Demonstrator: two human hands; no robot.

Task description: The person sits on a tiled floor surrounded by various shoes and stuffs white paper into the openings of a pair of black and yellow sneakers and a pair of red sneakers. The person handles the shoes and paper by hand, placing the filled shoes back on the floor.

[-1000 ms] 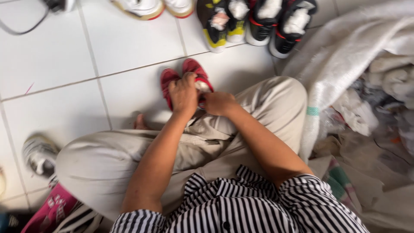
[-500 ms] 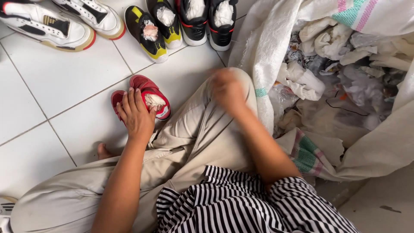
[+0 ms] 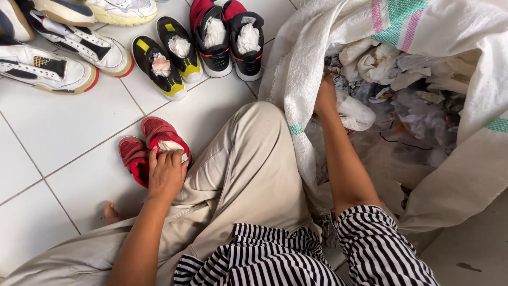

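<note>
At lower left, our left hand (image 3: 166, 175) rests flat, fingers extended, on the paper-stuffed red shoe (image 3: 161, 136), whose long axis runs toward upper left. At upper right, our right hand (image 3: 325, 98) reaches into the white sack (image 3: 307, 63) among crumpled paper (image 3: 354, 112); its grip we cannot tell.

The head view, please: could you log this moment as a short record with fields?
left hand: pressing white paper into a small red shoe
right hand: inside the white woven sack, among crumpled paper
second red shoe: beside the first, on the tiled floor
background: black-and-yellow pair and black-and-red pair, both stuffed
</note>
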